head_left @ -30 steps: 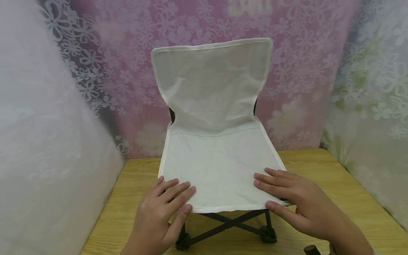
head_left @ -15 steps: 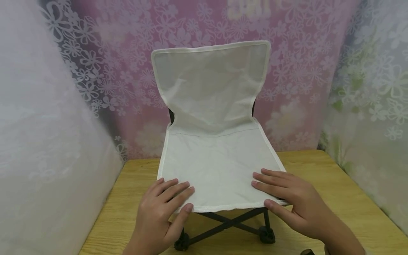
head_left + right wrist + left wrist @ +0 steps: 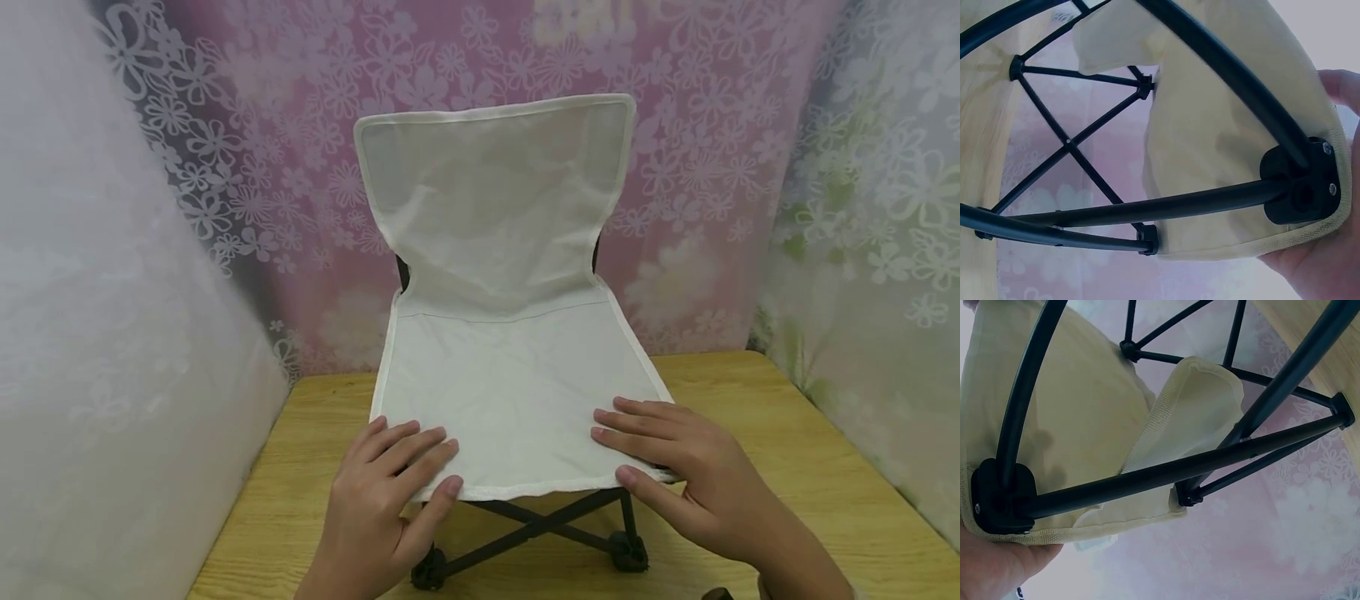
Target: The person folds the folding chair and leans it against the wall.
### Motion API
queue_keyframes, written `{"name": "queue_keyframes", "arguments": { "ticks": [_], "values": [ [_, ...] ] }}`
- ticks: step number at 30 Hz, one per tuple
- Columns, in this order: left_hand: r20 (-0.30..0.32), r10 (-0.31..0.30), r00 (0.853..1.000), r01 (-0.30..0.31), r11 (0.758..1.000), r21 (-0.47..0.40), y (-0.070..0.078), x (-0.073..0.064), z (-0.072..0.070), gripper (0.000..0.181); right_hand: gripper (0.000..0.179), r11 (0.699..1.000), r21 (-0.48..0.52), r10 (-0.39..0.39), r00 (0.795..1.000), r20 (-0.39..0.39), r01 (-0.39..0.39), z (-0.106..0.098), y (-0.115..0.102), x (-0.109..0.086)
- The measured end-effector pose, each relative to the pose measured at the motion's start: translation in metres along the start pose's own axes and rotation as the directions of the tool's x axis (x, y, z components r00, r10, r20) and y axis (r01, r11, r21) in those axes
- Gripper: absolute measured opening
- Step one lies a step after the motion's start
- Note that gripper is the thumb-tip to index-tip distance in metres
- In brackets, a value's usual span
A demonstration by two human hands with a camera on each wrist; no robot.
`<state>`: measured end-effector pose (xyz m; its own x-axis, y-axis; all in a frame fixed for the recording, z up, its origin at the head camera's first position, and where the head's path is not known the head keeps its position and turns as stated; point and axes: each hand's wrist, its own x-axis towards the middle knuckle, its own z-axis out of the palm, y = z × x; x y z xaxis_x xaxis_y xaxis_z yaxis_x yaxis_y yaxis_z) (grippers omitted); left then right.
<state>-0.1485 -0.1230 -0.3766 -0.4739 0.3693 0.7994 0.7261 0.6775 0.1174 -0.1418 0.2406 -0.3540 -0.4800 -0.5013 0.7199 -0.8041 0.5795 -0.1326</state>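
A small folding chair (image 3: 510,383) with a white fabric seat and backrest stands unfolded on a wooden table. My left hand (image 3: 386,492) rests on the seat's front left corner, its fingers spread over the cloth and the thumb at the front edge. On the front right corner lies my right hand (image 3: 686,471), also with fingers extended across the fabric. Both wrist views look at the underside, where black tubes meet a plastic corner joint (image 3: 1002,497) on the left and another corner joint (image 3: 1300,181) on the right. Each palm is mostly hidden there.
The wooden table (image 3: 750,400) carries the chair's crossed black legs (image 3: 540,525). A pink floral curtain (image 3: 300,208) hangs behind, with pale sheets at both sides. A dark rounded object (image 3: 717,593) peeks in at the bottom edge, too cropped to identify.
Both hands stay on the front corners of the seat. The chair and right hand appear slightly farther left in view, and the dark object at the bottom has sunk mostly out of frame.
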Motion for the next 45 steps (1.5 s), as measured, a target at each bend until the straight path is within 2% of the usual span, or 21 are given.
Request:
{"name": "queue_keyframes", "arguments": {
  "ticks": [8, 17, 26, 33, 40, 45],
  "values": [
    [-0.03, -0.001, 1.0, 0.0, 1.0, -0.007, 0.002, 0.003, 0.001, 0.027, 0.052, 1.0, -0.014, 0.021, 1.0, 0.007, -0.021, -0.001, -0.003, 0.002],
    [-0.032, -0.027, 0.999, 0.026, 0.999, -0.018, 0.004, 0.004, 0.001, 0.026, 0.054, 0.999, -0.019, 0.038, 0.999, 0.005, -0.038, 0.001, -0.003, 0.003],
    [-0.056, -0.021, 0.998, 0.019, 0.999, -0.028, 0.006, 0.007, 0.001, 0.024, 0.053, 0.998, -0.026, 0.062, 0.998, -0.001, -0.062, 0.002, -0.006, 0.005],
    [-0.064, -0.024, 0.998, 0.022, 0.999, -0.035, 0.007, 0.008, 0.002, 0.026, 0.051, 0.99, -0.041, 0.133, 0.991, 0.034, -0.132, 0.0, -0.007, 0.006],
    [-0.062, -0.03, 0.998, 0.028, 0.999, -0.029, 0.009, 0.01, 0.003, 0.027, 0.05, 0.993, -0.057, 0.106, 0.994, 0.001, -0.106, 0.001, -0.007, 0.007],
    [-0.055, -0.031, 0.998, 0.03, 0.999, -0.021, 0.01, 0.012, 0.002, 0.027, 0.049, 0.988, -0.087, 0.13, 0.991, 0.023, -0.127, 0.0, -0.009, 0.008]
  ]
}}
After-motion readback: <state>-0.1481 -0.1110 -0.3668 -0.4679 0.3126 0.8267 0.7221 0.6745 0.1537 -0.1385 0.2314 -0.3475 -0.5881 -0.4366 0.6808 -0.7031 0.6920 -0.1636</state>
